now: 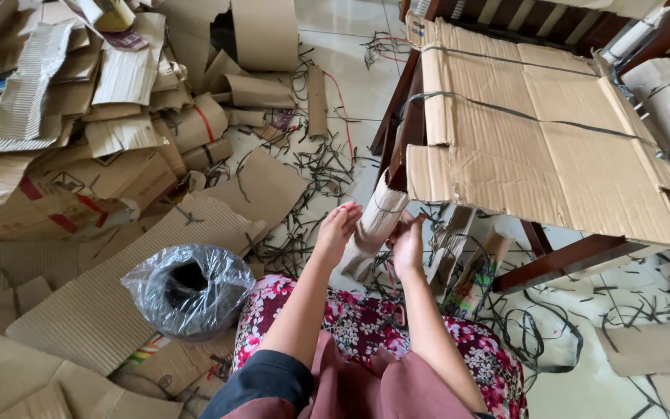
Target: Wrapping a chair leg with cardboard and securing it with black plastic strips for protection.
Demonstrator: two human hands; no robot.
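1. My left hand [338, 229] lies with fingers spread against the near side of a folded cardboard strip [372, 233]; my right hand [408, 247] curls around its other side, holding it.
2. The strip is plain brown, creased, with a thin dark strap across it; it hangs below the near corner of the flattened cardboard sheet [552, 155].
3. That sheet lies on a dark wooden frame [568, 260], with dark straps across it.
4. Below the sheet, the pale tiled floor [343, 54] is strewn with dark strap offcuts [312, 167].
5. Left of the sheet, a heap of cardboard scraps [79, 132] covers the floor.
6. Nearer me, left of the strip, a grey plastic bag [189, 289] stands open, its inside dark.
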